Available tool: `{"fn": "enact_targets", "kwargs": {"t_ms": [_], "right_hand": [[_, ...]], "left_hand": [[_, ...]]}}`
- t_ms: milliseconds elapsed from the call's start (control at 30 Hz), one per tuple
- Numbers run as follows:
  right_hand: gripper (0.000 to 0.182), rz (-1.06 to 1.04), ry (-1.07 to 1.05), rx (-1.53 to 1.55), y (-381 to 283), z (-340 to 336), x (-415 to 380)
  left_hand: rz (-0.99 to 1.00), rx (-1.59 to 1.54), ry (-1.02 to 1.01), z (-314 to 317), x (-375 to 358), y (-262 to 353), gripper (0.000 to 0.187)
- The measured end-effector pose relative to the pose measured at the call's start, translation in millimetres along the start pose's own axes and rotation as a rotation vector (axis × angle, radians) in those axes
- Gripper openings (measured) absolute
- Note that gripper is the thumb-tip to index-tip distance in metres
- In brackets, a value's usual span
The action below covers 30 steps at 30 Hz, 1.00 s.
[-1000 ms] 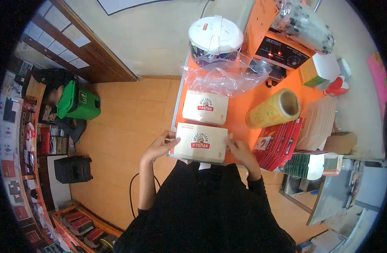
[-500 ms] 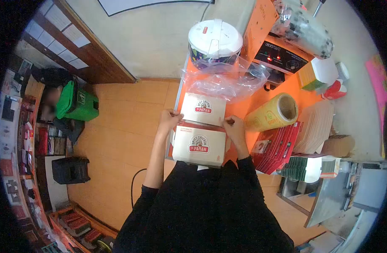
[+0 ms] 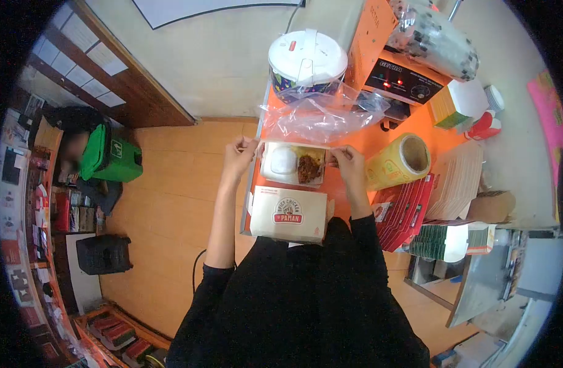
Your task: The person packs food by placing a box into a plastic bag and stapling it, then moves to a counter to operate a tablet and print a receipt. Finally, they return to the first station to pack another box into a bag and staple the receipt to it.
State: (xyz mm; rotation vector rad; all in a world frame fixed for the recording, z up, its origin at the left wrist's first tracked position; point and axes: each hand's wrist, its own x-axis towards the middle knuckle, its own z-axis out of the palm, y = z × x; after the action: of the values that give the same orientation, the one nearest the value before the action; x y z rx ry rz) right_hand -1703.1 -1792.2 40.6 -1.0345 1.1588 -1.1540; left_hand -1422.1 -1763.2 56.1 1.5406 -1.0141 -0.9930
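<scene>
A paper food box [image 3: 292, 182] stands on the orange table with its lid raised, just ahead of a second box. Inside are a white mound that looks like rice [image 3: 284, 161] and a portion of brown food [image 3: 309, 170]. My left hand [image 3: 239, 157] pinches the lid at its left corner. At the opposite corner, my right hand [image 3: 349, 164] has its fingers closed on the lid edge. Nearer my body sits the closed food box [image 3: 269, 211], printed with a red and black chicken logo; neither hand touches it.
Clear plastic bags [image 3: 324, 119] lie behind the open box, before a white-lidded rice cooker [image 3: 309, 58]. An orange sealing machine [image 3: 401, 80] is at the back right. On the right are a yellow film roll [image 3: 389, 167], red folded cartons [image 3: 404, 211] and stacked paper trays [image 3: 456, 181].
The far box's lid has gone from closed to raised, uncovering the food. Both hands have moved away from my body with its corners. The near box stays closed.
</scene>
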Motion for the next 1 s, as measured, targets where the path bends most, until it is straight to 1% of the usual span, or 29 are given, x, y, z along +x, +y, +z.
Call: {"fn": "enact_targets", "kwargs": {"t_ms": [167,233,367,433,533,633,733,767,833,867,933,1000], "right_hand": [[0.013,-0.071,0.013,0.051,-2.1,1.3,3.8],[0.013,-0.072,0.004,0.043,2.2,-1.0,6.3],[0.016,-0.059,-0.001,0.044,-1.2,-0.1,-0.1],[0.019,-0.152,0.005,0.022,-1.4,4.1,-4.0],[0.022,-0.23,-0.001,0.023,-2.3,5.6,-8.3],[0.02,-0.219,-0.02,0.002,-3.0,1.9,-9.9],[0.02,-0.171,-0.008,-0.116,3.7,-5.4,-8.9],[0.021,-0.154,0.001,-0.169,9.1,-8.3,-7.6],[0.028,-0.149,0.006,-0.374,33.0,-16.2,-1.8],[0.031,-0.147,0.009,-0.477,48.1,-18.2,1.5],[0.036,-0.086,-0.002,-0.426,86.1,-14.6,7.4],[0.04,-0.016,-0.052,-0.41,92.8,-8.9,6.2]], "left_hand": [[0.042,0.009,0.042,7.5,6.6,-1.8,0.02],[0.06,0.003,0.057,8.1,11.5,-12.7,0.02],[-0.049,-0.092,-0.03,5.9,18.9,-26.9,0.022],[-0.105,-0.124,-0.046,14.0,0.3,0.6,0.024],[0.012,-0.019,-0.191,16.7,-10.1,18.7,0.029],[0.065,0.055,-0.163,16.1,-9.5,16.8,0.032],[0.098,-0.091,-0.113,16.2,-14.2,7.7,0.034],[0.002,-0.098,-0.093,14.5,-11.5,-1.7,0.037],[-0.188,-0.11,-0.052,7.2,-1.4,-31.9,0.042],[-0.221,0.041,-0.119,6.7,5.2,-45.1,0.047],[-0.283,0.341,-0.251,7.3,17.4,-62.9,0.057],[-0.184,0.321,-0.429,4.0,8.8,-64.1,0.068]]}}
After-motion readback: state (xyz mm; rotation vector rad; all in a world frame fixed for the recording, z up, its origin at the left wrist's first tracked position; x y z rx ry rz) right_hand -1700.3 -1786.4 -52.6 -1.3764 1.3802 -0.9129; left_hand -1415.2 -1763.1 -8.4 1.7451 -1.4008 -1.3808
